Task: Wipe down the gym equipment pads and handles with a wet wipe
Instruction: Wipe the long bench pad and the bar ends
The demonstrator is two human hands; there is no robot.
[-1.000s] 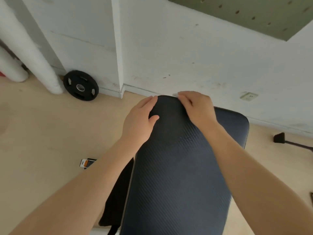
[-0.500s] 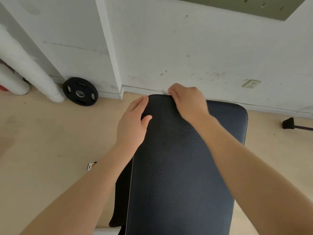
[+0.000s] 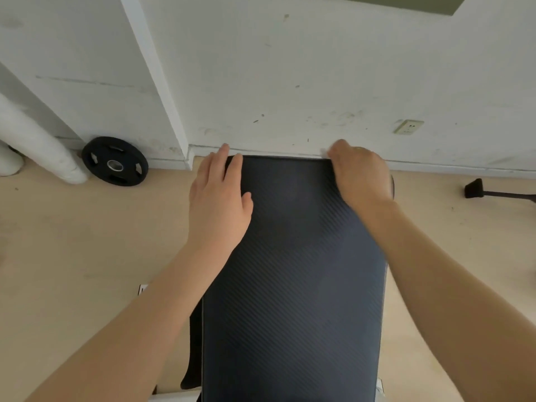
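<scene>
Dark textured bench pad (image 3: pixel 293 271), long, reaching from the bottom edge of the view up to the wall base, between both forearms. White wet wipe (image 3: pixel 324 152), only a small corner visible, sticking out from under the knuckles of the right hand (image 3: pixel 359 177) at the far right corner of the pad. Right hand bent over this corner, fingers curled down on the wipe; the grip itself hidden below the hand. Left hand (image 3: pixel 217 203) lying flat on the far left corner of the pad, fingers straight and together, tips just past the far edge, thumb spread onto the pad surface, holding nothing.

To the left of the left hand, well apart, black weight plate (image 3: pixel 115 161) leaning at the wall base, beside a white pipe (image 3: pixel 37 140). Above and just right of the right hand, wall socket (image 3: pixel 408 126) on the white wall (image 3: pixel 290 68). Further right of the right hand, black rubber-capped leg (image 3: pixel 475 188) on the light wooden floor (image 3: pixel 72 242).
</scene>
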